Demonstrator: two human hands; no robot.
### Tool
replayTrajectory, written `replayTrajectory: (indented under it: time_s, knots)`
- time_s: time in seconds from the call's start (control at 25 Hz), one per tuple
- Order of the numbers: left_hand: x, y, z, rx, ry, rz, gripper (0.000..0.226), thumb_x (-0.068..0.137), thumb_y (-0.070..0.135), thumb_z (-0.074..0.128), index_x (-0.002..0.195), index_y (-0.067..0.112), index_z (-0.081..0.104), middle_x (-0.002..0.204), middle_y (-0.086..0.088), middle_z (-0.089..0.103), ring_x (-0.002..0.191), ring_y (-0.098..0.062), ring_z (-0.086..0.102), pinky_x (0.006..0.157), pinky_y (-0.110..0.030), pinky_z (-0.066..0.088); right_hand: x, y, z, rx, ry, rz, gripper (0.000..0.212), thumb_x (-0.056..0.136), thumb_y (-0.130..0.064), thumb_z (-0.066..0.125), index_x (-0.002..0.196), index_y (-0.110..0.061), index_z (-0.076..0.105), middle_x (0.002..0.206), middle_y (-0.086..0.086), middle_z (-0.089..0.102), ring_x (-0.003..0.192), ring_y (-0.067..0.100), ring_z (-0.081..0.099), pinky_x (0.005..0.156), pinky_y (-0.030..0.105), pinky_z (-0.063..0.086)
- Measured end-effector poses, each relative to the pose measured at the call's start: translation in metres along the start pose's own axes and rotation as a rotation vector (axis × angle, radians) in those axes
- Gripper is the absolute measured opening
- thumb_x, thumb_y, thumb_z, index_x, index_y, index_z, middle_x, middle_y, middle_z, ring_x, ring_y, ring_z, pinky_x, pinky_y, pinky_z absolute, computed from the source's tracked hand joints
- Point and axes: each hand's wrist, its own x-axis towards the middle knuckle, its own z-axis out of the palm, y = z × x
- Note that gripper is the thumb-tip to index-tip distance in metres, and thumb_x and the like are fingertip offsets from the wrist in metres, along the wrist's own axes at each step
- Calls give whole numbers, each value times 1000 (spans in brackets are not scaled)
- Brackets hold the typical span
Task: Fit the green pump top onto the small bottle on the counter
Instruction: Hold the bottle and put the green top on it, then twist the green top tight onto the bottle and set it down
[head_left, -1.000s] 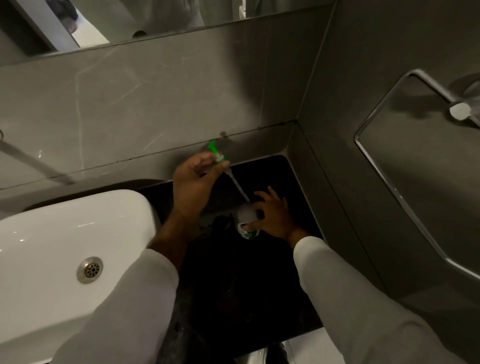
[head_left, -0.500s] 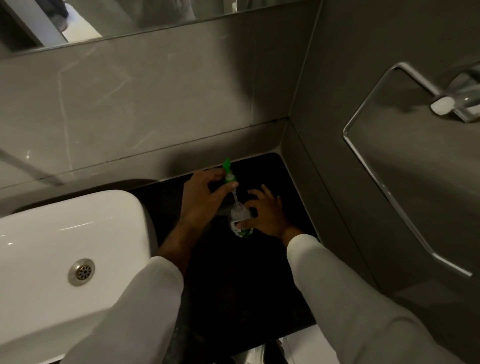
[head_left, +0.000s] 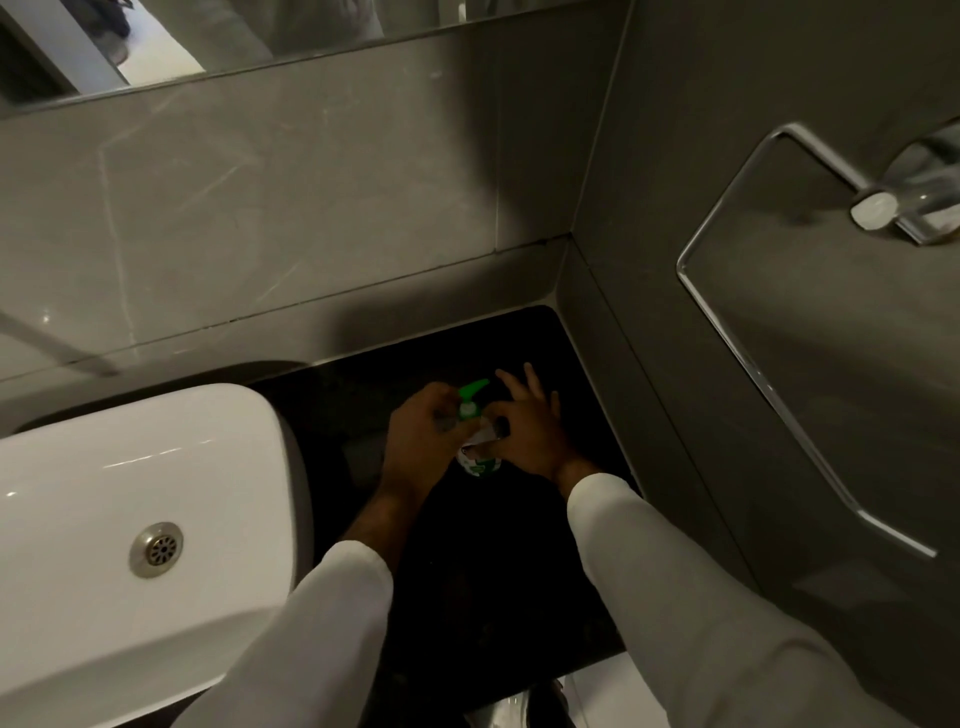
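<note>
Left hand (head_left: 423, 441) pinches the glossy green pump (head_left: 470, 397) at the bottle (head_left: 480, 460) neck. Right hand (head_left: 524, 431) grips the bottle, outer fingers splayed, on the matte black counter (head_left: 467, 571).

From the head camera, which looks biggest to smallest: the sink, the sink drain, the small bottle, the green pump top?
1. Sink, by far the largest.
2. Sink drain and small bottle: alike; hands hide part of the bottle, so no ranking.
3. Green pump top, smallest as seen.
</note>
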Motion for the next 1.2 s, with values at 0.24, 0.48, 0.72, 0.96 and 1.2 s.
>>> replayTrajectory:
  time_s: [0.24, 0.48, 0.72, 0.96, 1.2]
  knots:
    - [5, -4, -5, -116, -241, -51, 63, 85, 15, 79, 140, 22, 50, 124, 20, 59, 103, 21, 58, 88, -7, 50, -1, 5, -3, 15, -9, 29, 42, 75, -48, 78, 108, -23, 74, 167, -6, 18, 156, 29, -10, 122, 62, -3]
    - [7, 0, 5, -161, -99, -63, 62, 82, 22, 81, 135, 27, 50, 115, 14, 69, 107, 2, 66, 90, -15, 54, 0, 1, 0, -16, -25, 14, 49, 76, -52, 76, 119, -29, 70, 167, -6, 18, 156, 28, -9, 122, 60, -3]
    - [9, -12, 3, -143, -15, -100, 55, 69, 28, 91, 114, 34, 61, 103, 17, 71, 100, 2, 68, 81, -14, 56, 0, 2, -1, 25, -14, 28, 43, 73, -50, 78, 107, -24, 74, 166, -6, 21, 156, 28, -6, 122, 63, 1]
    - [15, -9, -7, -188, -222, -109, 61, 67, 40, 91, 112, 60, 56, 113, 30, 67, 105, 9, 64, 84, -13, 54, 0, 5, 0, 29, -22, 28, 39, 73, -50, 78, 103, -25, 74, 166, -6, 21, 156, 28, -5, 122, 63, 1]
    - [25, -9, -10, -135, -292, -57, 66, 77, 13, 85, 135, 25, 55, 118, 10, 68, 114, -8, 65, 92, -19, 52, 1, 6, -2, 35, -15, 37, 45, 73, -50, 79, 110, -24, 74, 165, -6, 23, 156, 29, -3, 122, 62, 3]
